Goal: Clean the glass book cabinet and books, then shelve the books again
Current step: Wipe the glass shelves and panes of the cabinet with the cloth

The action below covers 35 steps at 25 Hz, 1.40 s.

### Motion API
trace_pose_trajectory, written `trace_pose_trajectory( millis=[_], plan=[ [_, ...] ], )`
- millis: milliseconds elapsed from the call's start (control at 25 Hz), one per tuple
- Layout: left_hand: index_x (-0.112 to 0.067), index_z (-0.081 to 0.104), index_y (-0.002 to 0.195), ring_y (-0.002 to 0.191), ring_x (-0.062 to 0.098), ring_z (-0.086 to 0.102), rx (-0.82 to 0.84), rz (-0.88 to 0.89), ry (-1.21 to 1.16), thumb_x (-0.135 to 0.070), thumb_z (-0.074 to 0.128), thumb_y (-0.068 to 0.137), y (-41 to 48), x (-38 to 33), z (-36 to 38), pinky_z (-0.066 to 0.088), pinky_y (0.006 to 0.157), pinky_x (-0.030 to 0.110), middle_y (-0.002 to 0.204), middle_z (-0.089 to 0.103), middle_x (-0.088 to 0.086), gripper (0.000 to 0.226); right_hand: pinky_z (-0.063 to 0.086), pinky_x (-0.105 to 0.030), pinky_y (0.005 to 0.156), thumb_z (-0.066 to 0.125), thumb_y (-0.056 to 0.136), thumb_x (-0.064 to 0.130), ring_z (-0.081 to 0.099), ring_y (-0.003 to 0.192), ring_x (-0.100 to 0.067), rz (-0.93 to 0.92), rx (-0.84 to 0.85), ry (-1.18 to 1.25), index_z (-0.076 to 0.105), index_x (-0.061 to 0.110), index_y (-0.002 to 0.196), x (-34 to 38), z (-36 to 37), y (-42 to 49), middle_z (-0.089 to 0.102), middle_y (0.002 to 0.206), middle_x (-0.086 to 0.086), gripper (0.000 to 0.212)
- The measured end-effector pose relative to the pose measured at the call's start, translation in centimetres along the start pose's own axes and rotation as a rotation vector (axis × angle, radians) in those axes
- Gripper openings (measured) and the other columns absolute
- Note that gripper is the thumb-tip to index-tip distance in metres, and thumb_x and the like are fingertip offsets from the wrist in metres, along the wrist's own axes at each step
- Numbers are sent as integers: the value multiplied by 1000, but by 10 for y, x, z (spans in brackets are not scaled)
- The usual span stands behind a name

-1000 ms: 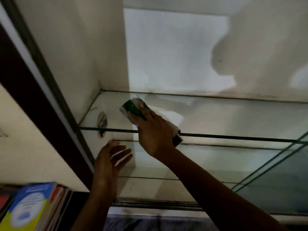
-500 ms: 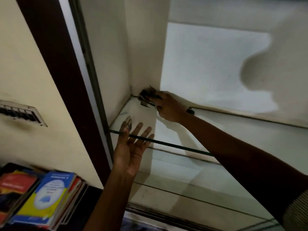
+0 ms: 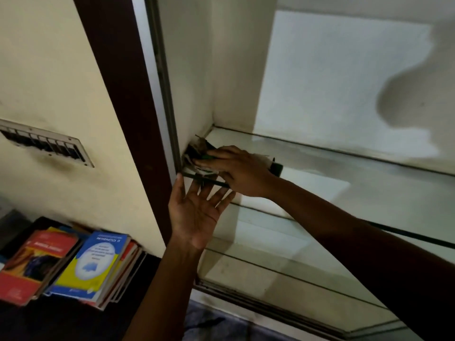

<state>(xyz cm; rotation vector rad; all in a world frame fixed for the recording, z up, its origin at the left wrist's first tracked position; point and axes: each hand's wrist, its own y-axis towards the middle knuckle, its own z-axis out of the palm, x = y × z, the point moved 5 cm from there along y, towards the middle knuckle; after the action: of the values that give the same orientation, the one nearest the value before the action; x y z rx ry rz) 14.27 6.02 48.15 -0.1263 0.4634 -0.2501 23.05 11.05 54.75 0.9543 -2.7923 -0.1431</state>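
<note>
Pressing down on the top glass shelf (image 3: 369, 183), the right hand (image 3: 242, 169) covers a green-and-white cloth (image 3: 197, 156) at the shelf's front left corner. The cloth lies under the palm and fingers, bunched against the cabinet's left inner wall (image 3: 189, 70). Its crumpled end sticks out past the fingertips, and a dark green end shows behind the wrist. Blur hides whether the fingers close round the cloth or only bear on it, so the grip cannot be told.

The left hand (image 3: 197, 212) is held below the same corner, palm up, fingers spread and straight, holding nothing. Its fingertips reach the shelf's dark front edge, directly beneath the right hand; contact with the glass cannot be confirmed. Its thumb tip lies just beside the cabinet frame (image 3: 160, 94).

A lower glass shelf (image 3: 283, 254) shows beneath the arms. Both shelves carry no books.

Books (image 3: 66, 264) lie in overlapping stacks at lower left, outside the cabinet and well apart from both hands. A blue-and-yellow one lies on top beside a red one. A switch panel (image 3: 46, 146) is fixed to the cream wall above them.
</note>
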Motion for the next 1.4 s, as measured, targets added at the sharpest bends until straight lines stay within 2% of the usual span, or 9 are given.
trace_pose_trajectory(
  millis=[280, 440, 560, 760, 840, 920, 1000, 1120, 1400],
  plan=[
    [-14, 52, 129, 128, 29, 47, -71, 27, 130, -42, 42, 92, -28, 4, -41, 34, 109, 44, 135, 53, 11, 48, 47, -35, 89, 35, 88, 15, 50, 120, -23, -205, -148, -117, 57, 22, 127, 22, -2, -73, 55, 133, 1, 45],
    [-15, 49, 135, 121, 24, 52, -77, 8, 314, -33, 37, 93, -35, 24, -61, 34, 108, 39, 135, 54, 8, 46, 43, -33, 95, 45, 82, -1, 49, 120, -19, -106, -252, -167, 54, 25, 128, 17, 9, -140, 55, 132, 2, 53],
    [-23, 50, 128, 126, 19, 48, -64, -25, 618, -26, 29, 100, -22, 49, -70, 31, 110, 36, 136, 53, 1, 35, 49, -42, 90, 58, 73, -13, 51, 115, -23, 145, -366, -44, 47, 26, 129, -6, 33, -186, 58, 128, -2, 69],
    [-28, 42, 132, 133, 13, 37, 96, 98, 1333, -32, 45, 94, 32, 97, -72, 28, 112, 33, 140, 43, -6, 38, 48, -50, 88, 49, 85, -7, 53, 116, -27, 617, -436, 203, 42, 34, 136, -74, 94, -247, 56, 131, -4, 65],
    [-23, 35, 141, 139, 15, 27, 297, 153, 1684, -46, 44, 94, 56, 132, -70, 21, 116, 37, 149, 34, -2, 53, 46, -48, 91, 42, 87, 0, 53, 117, -26, 750, -490, 253, 46, 32, 136, -100, 115, -264, 56, 131, -3, 58],
    [-23, 28, 145, 143, 19, 16, 568, 227, 1962, -69, 23, 89, 75, 176, -70, 15, 117, 42, 153, 25, 1, 74, 48, -49, 88, 40, 86, 0, 57, 111, -31, 901, -540, 201, 51, 25, 132, -123, 126, -278, 61, 123, -8, 54],
    [-22, 30, 145, 142, 26, 20, 851, 324, 2174, -70, 11, 90, 88, 222, -78, 21, 113, 53, 152, 28, 5, 76, 49, -50, 85, 43, 84, -7, 56, 108, -37, 1074, -605, 95, 57, 16, 127, -150, 127, -295, 63, 116, -15, 50],
    [-22, 31, 143, 138, 32, 30, 1054, 318, 2381, -64, 15, 94, 96, 270, -96, 30, 106, 61, 149, 35, 9, 66, 37, -44, 97, 39, 90, -6, 41, 123, -32, 1398, -602, 16, 55, 13, 129, -196, 125, -327, 53, 131, -12, 46],
    [-23, 30, 146, 142, 30, 23, 968, 456, 2437, -65, 15, 93, 102, 295, -128, 15, 110, 55, 153, 26, 7, 70, 29, -44, 103, 41, 88, -2, 31, 131, -35, 1994, -754, -130, 40, 19, 141, -286, 150, -412, 29, 150, -14, 57]
  ],
)
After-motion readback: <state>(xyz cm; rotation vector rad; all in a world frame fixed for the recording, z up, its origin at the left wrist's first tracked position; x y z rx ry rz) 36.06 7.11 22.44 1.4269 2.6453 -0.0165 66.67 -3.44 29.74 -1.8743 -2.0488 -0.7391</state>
